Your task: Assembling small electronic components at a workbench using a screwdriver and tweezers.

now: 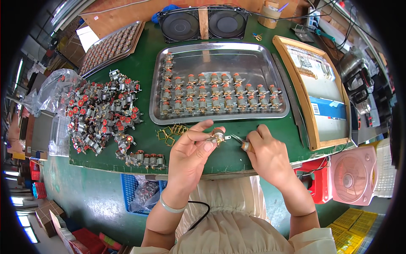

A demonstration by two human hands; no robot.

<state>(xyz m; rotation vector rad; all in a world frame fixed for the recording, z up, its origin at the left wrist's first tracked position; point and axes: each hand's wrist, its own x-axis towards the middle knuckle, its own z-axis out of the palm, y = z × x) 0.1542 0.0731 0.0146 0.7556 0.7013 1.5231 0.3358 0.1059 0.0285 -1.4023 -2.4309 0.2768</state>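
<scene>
Pinched in the fingertips of my left hand (189, 155) is a small motor (218, 134), a silver cylinder with an orange-red end and metal tabs. My right hand (270, 154) is closed round what look like tweezers (237, 139); their thin tips point at the motor, close to its tab. Small brass frames (168, 134) lie on the green table just left of my left hand. Beyond both hands, a metal tray (220, 120) carries rows of similar motors (215, 89). A big heap of loose motors (105, 112) spreads to the left, with a short row (149, 160) at the table's front edge.
Another loaded tray (111, 48) stands at the far left, beside a clear plastic bag (57, 86). Two black fans (204, 24) are at the back. On the right leans a wood-framed panel (313, 127). Below the table are a blue basket (131, 192) and a pink fan (351, 175).
</scene>
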